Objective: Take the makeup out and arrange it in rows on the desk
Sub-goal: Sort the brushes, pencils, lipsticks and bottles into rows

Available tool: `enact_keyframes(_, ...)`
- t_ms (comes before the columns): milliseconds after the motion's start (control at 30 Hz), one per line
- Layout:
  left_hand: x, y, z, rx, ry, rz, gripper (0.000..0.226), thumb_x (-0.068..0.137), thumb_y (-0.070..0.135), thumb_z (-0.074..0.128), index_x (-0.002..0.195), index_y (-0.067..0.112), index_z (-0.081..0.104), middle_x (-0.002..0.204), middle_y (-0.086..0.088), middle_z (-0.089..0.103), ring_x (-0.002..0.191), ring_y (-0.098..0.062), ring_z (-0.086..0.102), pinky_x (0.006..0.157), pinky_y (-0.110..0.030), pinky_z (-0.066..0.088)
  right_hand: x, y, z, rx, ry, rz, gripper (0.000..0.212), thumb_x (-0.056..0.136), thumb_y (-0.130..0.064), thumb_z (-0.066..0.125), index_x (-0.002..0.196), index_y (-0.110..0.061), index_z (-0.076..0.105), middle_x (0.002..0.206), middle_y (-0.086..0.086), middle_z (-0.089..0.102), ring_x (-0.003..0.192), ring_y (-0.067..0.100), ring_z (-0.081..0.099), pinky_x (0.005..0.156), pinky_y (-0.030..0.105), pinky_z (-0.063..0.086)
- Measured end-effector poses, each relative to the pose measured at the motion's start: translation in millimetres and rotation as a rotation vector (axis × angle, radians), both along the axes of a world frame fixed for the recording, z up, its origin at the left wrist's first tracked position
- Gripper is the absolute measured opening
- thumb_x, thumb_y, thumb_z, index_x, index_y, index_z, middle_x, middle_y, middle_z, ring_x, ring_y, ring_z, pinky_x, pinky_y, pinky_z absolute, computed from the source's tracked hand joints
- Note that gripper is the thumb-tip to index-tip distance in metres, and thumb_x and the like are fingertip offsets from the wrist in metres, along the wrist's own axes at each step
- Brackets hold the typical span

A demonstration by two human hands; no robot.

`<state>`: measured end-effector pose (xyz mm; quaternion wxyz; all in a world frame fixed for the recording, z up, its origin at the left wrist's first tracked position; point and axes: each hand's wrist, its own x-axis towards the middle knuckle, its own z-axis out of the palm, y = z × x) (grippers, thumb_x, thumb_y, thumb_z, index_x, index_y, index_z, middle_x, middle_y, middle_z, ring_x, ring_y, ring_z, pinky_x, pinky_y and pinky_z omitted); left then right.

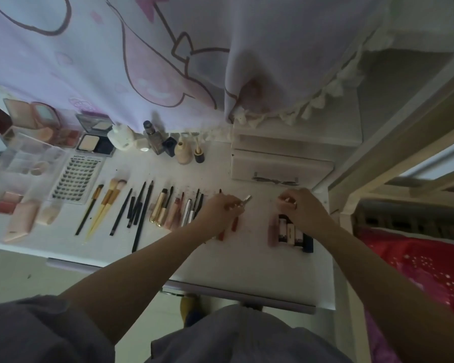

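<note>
Your left hand [222,209] pinches a small silver tube [247,199] just past the right end of the row of pencils and lipsticks [178,210], whose long axes run away from you across the bench [247,258]. Your right hand [299,205] is curled above the lipstick cluster [290,231]; whether it grips anything, you cannot tell. The free slot lies between your hands, nearer the left.

Head camera looks steeply down, close over the desk [247,263].
</note>
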<state>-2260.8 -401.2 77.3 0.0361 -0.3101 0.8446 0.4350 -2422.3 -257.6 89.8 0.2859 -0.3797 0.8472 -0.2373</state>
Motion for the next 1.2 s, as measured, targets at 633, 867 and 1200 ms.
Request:
enact_keyframes(633, -37, 15, -57, -0.199, 0.104, 0.089, 0.029, 0.091, 0.019, 0.055, 0.119, 0.011, 0.054, 0.113, -0.009, 0.056, 0.099, -0.025, 0.055, 0.080, -0.034, 0.046, 17, -37, -48, -0.062, 0.068, 0.037, 0.020, 0.097, -0.019, 0.045, 0.108, -0.005, 0.052, 0.104, 0.011, 0.059, 0.094, 0.025, 0.054, 0.079, 0.032, 0.042)
enact_keyframes(867, -11, 27, -45, -0.145, 0.171, 0.291, 0.028, 0.086, 0.024, 0.064, 0.104, 0.016, 0.045, 0.087, 0.007, 0.045, 0.074, -0.012, 0.049, 0.066, -0.024, 0.042, -14, -5, -34, 0.053, 0.011, -0.048, 0.020, 0.093, -0.008, 0.047, 0.108, -0.011, 0.059, 0.109, 0.007, 0.062, 0.088, 0.015, 0.058, 0.074, 0.018, 0.042)
enact_keyframes(1200, -42, 92, -45, -0.224, -0.262, -0.001, 0.039, 0.093, 0.044, 0.044, 0.108, 0.007, 0.049, 0.109, -0.010, 0.053, 0.102, -0.027, 0.052, 0.078, -0.037, 0.045, 8, -20, -36, 0.272, 0.114, 0.079, 0.023, 0.093, -0.022, 0.047, 0.099, -0.004, 0.060, 0.094, 0.012, 0.065, 0.080, 0.024, 0.057, 0.066, 0.030, 0.044)
